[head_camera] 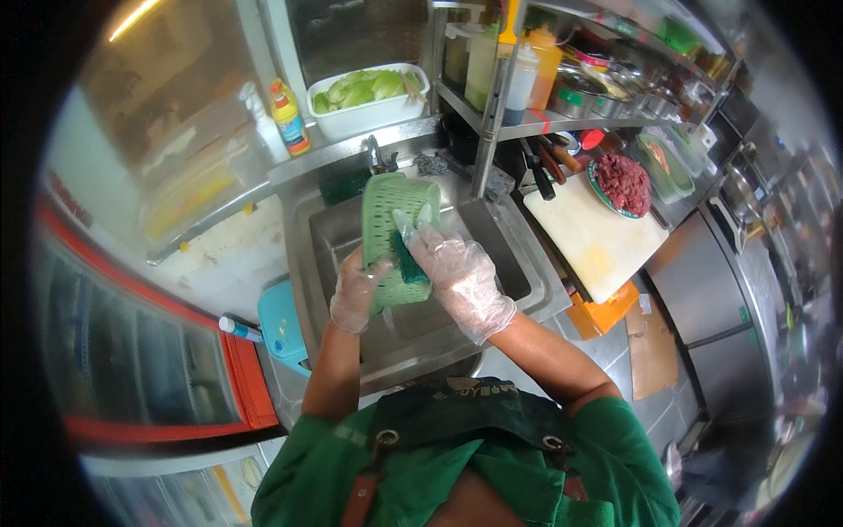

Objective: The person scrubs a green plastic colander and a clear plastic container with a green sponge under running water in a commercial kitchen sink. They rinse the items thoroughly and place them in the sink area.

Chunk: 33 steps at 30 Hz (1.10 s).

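Observation:
A light green perforated plastic basket (388, 217) is held on its side above a stainless steel sink (520, 263). My left hand (354, 293), in a clear disposable glove, grips the basket's near left rim. In my right hand (461, 270), gloved the same way, is a dark green scouring pad (409, 260), pressed against the basket's outside. The fingers of the right hand lie stretched over the pad and the holes. Behind the basket stands the metal faucet (375, 155). The far side of the basket and part of the sink floor are hidden.
A steel wool scrubber (431, 165) lies on the sink's back ledge. Behind it stand a white tub (369, 112) of lettuce, a yellow bottle (290, 122) and a spray bottle (260, 122). To the right, a plate of raw meat (622, 184) rests on a white cutting board (586, 237), near knives (540, 171).

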Tool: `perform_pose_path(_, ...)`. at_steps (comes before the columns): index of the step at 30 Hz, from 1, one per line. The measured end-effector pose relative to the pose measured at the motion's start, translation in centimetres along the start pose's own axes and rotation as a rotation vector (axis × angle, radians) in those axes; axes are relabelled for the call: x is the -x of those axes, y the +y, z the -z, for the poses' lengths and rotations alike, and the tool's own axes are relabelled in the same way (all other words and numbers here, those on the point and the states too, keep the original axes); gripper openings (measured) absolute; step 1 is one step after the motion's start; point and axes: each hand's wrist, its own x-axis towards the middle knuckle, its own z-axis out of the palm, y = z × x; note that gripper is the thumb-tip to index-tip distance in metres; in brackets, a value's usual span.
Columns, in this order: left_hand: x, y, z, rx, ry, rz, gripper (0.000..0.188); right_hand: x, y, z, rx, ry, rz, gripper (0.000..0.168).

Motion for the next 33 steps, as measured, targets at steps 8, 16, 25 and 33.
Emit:
perform_pose_path(8, -0.5, -1.0, -1.0, -0.081, -0.113, 0.038, 0.029, -0.9, 5.6, -2.1, -0.177, 0.049, -0.266, 0.070)
perform_pose_path(16, -0.5, 0.4, -1.6, -0.035, -0.240, 0.055, 0.033, -0.3, 0.9, -2.0, -0.085, -0.249, -0.162, 0.057)
perform_pose_path(25, -0.3, -0.2, -1.3, -0.086, -0.262, 0.007, 0.032, -1.7, 3.8, -0.3, -0.548, -0.004, -0.070, 0.048)
perform_pose_path(33, -0.3, 3.4, 0.1, -0.020, -0.375, 0.133, 0.038, -1.3, 8.0, -2.4, -1.326, -0.134, -0.563, 0.046)
